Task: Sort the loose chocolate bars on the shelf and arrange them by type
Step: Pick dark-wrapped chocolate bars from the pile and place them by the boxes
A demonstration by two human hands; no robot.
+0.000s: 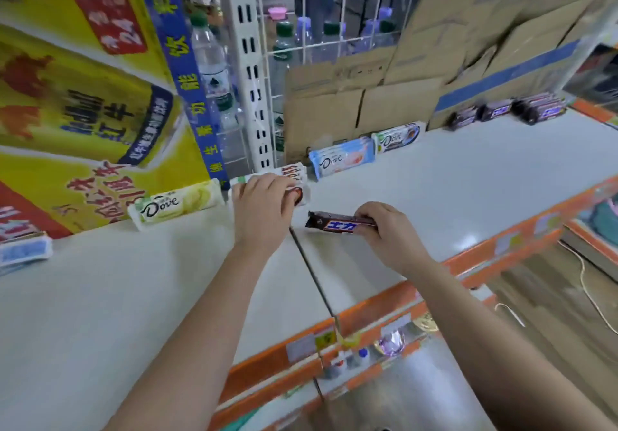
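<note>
Centre frame, our right grip (pixel 391 234) pinches a brown 士力 bar (pixel 336 225); our left grip (pixel 264 210) covers white-red bars (pixel 295 171), hold unclear, beside a Dove bar (pixel 177 204).

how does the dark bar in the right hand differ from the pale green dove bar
The dark bar is brown with a blue label; the Dove bar is pale green. The dark bar is held in the right hand; the Dove bar stands against the yellow box. Both are wrapped.

Bright, even light; edges warped and blurred — soft focus throughout.
</note>
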